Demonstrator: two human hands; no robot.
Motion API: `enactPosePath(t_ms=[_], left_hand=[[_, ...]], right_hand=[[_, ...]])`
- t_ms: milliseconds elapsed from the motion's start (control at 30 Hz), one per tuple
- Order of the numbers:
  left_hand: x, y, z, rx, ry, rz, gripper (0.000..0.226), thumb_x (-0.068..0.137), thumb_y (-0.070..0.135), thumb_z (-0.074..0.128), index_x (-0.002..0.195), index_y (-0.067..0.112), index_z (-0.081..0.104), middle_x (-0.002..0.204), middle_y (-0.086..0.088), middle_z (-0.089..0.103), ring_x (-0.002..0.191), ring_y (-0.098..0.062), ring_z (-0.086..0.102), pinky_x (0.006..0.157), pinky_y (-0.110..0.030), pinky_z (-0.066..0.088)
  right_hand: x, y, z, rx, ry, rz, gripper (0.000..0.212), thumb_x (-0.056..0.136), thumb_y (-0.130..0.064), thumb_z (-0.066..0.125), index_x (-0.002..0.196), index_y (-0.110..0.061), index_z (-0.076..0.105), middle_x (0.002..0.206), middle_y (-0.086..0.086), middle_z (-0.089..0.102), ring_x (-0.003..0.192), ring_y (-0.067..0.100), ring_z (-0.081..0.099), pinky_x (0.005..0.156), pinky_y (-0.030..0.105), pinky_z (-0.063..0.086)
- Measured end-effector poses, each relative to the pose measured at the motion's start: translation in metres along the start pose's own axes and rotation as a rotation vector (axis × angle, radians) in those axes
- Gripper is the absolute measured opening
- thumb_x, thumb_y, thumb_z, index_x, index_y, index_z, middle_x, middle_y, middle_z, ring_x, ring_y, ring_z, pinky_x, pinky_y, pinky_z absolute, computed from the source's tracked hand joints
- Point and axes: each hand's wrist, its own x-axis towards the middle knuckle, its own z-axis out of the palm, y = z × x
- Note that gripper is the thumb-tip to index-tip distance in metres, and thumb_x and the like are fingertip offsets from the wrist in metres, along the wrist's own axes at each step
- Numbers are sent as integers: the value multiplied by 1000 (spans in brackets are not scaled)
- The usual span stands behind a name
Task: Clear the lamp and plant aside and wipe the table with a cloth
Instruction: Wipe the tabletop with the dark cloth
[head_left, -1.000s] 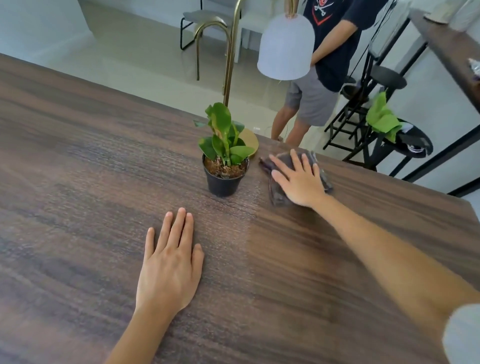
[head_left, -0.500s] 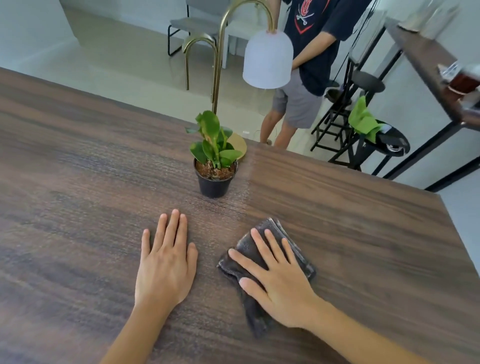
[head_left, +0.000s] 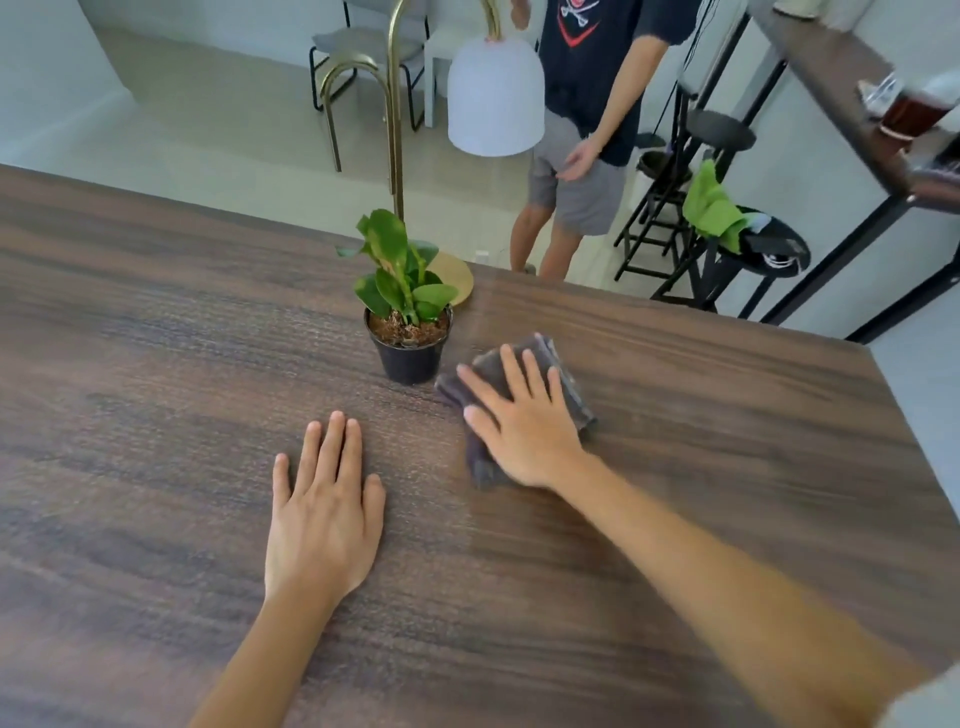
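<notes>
Both hands flat: right hand presses cloth mid-wipe beside plant, left hand braces counter; next, likely shift plant aside.

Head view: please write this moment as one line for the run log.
right hand flat on cloth, wiping | left hand flat on table | plant beside cloth

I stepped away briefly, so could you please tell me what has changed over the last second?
The right hand swept the cloth from beside the plant toward the person, then back up next to it. The left hand stayed flat on the table; plant and lamp stayed put.
</notes>
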Motion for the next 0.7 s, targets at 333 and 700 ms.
enactPosePath(t_ms=[333, 700], left_hand=[[1, 0, 2, 9, -5, 2, 68, 91, 48, 0, 152, 18, -1, 160, 1, -5, 147, -16, -10, 119, -45, 2], [2, 0, 3, 34, -19, -4, 62, 97, 43, 9, 152, 13, 7, 161, -2, 3, 148, -21, -3, 118, -50, 4]], right_hand=[[-66, 178, -38, -45, 93, 467, 64, 88, -74, -1, 149, -55, 2, 166, 4, -3, 151, 31, -2, 120, 56, 3], [-131, 18, 15, -11, 23, -134, 52, 100, -59, 18, 151, -50, 8, 166, 3, 2, 152, 29, -5, 120, 49, -6]])
